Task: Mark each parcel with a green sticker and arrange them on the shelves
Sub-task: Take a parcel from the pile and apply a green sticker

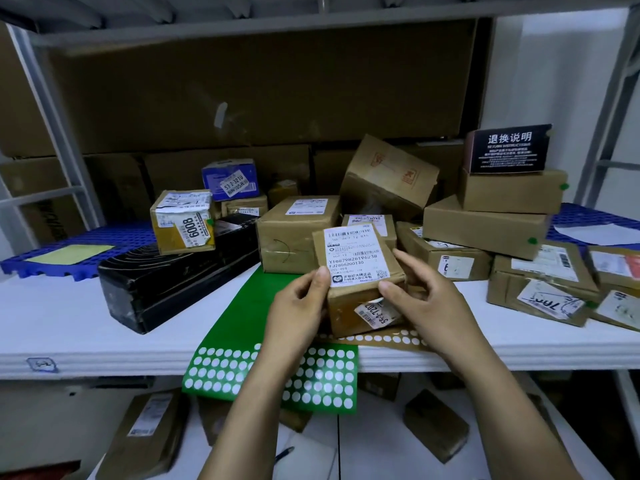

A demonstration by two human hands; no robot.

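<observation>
Head view: small parcel (360,271) gripped at both sides by left hand (298,306) and right hand (426,299), above the green sticker sheet (249,313) (white circles at its near end) on the shelf (69,323); black box (166,282) left, brown boxes (485,230) crowding behind.

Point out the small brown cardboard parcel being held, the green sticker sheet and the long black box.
small brown cardboard parcel (356,258), head view, white shipping label on top.
green sticker sheet (249,306), head view, plain green upper part.
long black box (166,289), head view, long front side.

Parcel (356,261) lbl "FJ2606200130" (box (182,221): "6008")
</observation>
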